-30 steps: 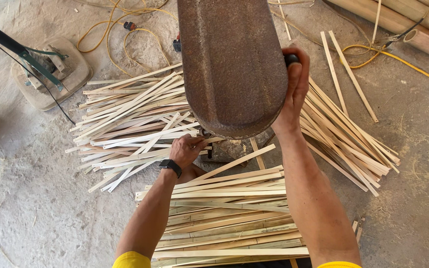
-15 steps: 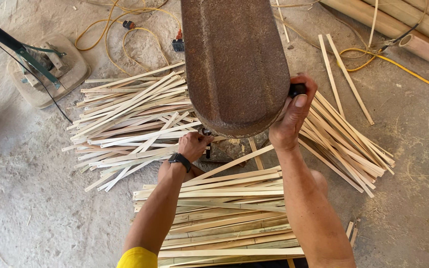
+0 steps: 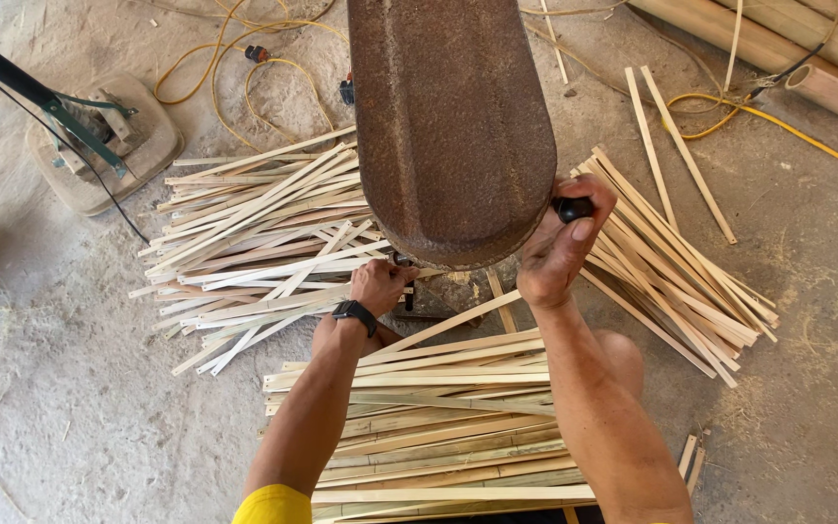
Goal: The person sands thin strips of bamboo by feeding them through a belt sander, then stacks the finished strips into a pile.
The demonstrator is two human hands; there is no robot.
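Observation:
A big rusty brown machine cover [image 3: 448, 126] fills the top middle of the view. My right hand [image 3: 560, 247] is shut on a black knob handle [image 3: 572, 208] at the cover's right edge. My left hand [image 3: 380, 286], with a black watch on the wrist, reaches under the cover's lower edge and holds a bamboo strip [image 3: 458, 322] there; its fingertips are partly hidden. A stack of split bamboo strips [image 3: 438, 427] lies under my forearms.
Thin bamboo strips lie piled at the left [image 3: 254, 233] and at the right [image 3: 671, 262]. A yellow cable [image 3: 244, 68] curls on the dusty floor at the top. A tool on a flat base [image 3: 99, 136] stands at the upper left. Bamboo poles [image 3: 807, 49] lie at the upper right.
My right hand has come down along the cover's right edge with the black knob. My left hand has shifted slightly up and right under the cover.

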